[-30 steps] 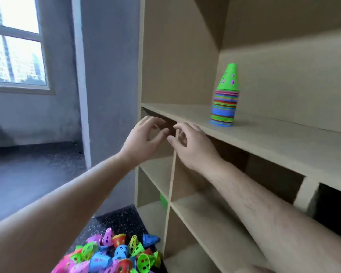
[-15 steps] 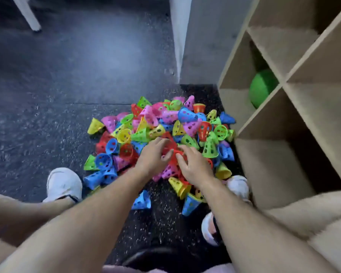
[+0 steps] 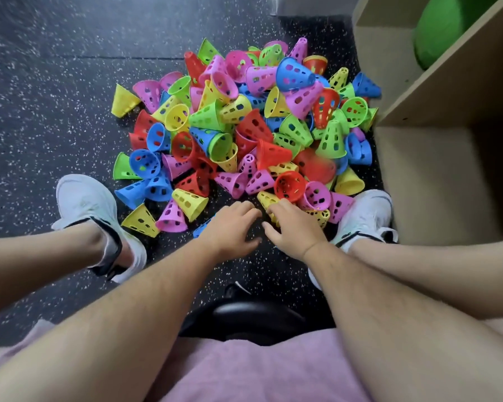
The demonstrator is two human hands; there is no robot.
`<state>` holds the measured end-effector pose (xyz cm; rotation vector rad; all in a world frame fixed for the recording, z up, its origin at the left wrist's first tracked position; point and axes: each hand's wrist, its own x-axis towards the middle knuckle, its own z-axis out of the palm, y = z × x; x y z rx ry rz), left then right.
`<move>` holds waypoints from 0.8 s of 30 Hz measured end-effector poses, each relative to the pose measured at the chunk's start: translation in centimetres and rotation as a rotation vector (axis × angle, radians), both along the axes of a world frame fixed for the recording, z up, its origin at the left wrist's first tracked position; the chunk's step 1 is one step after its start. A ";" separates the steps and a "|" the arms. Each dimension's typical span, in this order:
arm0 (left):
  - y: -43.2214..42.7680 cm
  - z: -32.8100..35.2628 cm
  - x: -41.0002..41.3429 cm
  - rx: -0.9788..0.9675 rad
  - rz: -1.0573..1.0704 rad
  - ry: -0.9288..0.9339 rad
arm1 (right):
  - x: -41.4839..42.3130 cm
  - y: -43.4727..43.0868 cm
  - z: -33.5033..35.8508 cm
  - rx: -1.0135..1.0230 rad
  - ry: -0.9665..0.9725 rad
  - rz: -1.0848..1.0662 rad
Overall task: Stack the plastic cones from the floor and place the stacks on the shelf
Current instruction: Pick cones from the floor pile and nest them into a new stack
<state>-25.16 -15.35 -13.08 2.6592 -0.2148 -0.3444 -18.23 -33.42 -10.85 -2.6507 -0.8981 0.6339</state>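
Observation:
A loose pile of several perforated plastic cones (image 3: 244,132) in red, yellow, green, blue and pink lies on the dark speckled floor. My left hand (image 3: 233,230) hovers at the pile's near edge with relaxed fingers and holds nothing. My right hand (image 3: 291,227) is beside it, fingers spread over a yellow cone (image 3: 266,198) lying at the pile's front; whether the fingertips touch it I cannot tell. A red cone (image 3: 289,185) with its mouth up sits just beyond the right fingers. The wooden shelf (image 3: 436,91) stands at the right.
My two white shoes (image 3: 84,198) (image 3: 366,216) flank the pile's near side. A green ball (image 3: 447,33) sits in a lower shelf compartment at the upper right. A black stool seat (image 3: 244,314) is under me. Bare floor (image 3: 55,82) spreads to the left.
The view dropped from the shelf with a finished stack to the floor pile. Both hands came down and back to the pile's near edge, and the view moved closer.

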 end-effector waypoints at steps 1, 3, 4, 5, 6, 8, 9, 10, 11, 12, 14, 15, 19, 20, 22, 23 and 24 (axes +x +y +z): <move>0.9 -0.1 -0.6 0.032 0.005 -0.004 | 0.0 0.8 -0.3 0.003 0.013 0.019; 2.7 -0.1 -1.9 0.097 0.053 0.033 | -0.4 2.5 -0.9 0.010 0.045 0.040; 3.5 -0.1 -2.6 0.118 0.092 0.063 | -0.6 3.4 -1.1 0.020 0.062 0.041; 4.1 -0.3 -3.2 0.130 0.134 0.095 | -0.9 4.3 -1.5 0.036 0.079 0.035; 4.5 -0.4 -3.7 0.139 0.171 0.130 | -1.1 5.2 -1.7 0.059 0.091 0.024; 4.9 -0.9 -4.5 0.150 0.211 0.193 | -1.6 6.9 -2.1 0.109 0.105 -0.003; 4.9 -1.2 -4.7 0.148 0.221 0.210 | -1.7 7.6 -2.3 0.126 0.107 -0.010; 4.9 -1.5 -4.7 0.138 0.238 0.211 | -1.8 8.3 -2.5 0.138 0.107 -0.012; 4.9 -1.8 -4.7 0.124 0.263 0.204 | -1.9 8.7 -2.6 0.144 0.108 -0.014; 4.8 -2.0 -4.5 0.105 0.287 0.196 | -2.0 9.1 -2.8 0.148 0.111 -0.017; 4.6 -2.2 -4.2 0.070 0.333 0.175 | -2.1 9.4 -3.2 0.158 0.098 -0.027; 4.7 -2.0 -4.1 0.049 0.364 0.170 | -2.2 9.4 -3.3 0.162 0.081 -0.031; 5.1 -0.7 -4.4 -0.039 0.458 0.179 | -2.0 9.7 -3.5 0.211 0.023 -0.090; 5.4 -0.2 -4.6 -0.071 0.486 0.178 | -1.8 10.1 -3.4 0.245 0.006 -0.130; 6.1 0.4 -4.9 -0.138 0.541 0.169 | -1.6 11.2 -3.2 0.292 -0.003 -0.239; 6.6 0.6 -5.1 -0.153 0.561 0.167 | -1.6 11.8 -3.1 0.298 0.008 -0.296; 7.1 0.7 -5.3 -0.153 0.579 0.157 | -1.5 12.4 -3.0 0.298 0.023 -0.344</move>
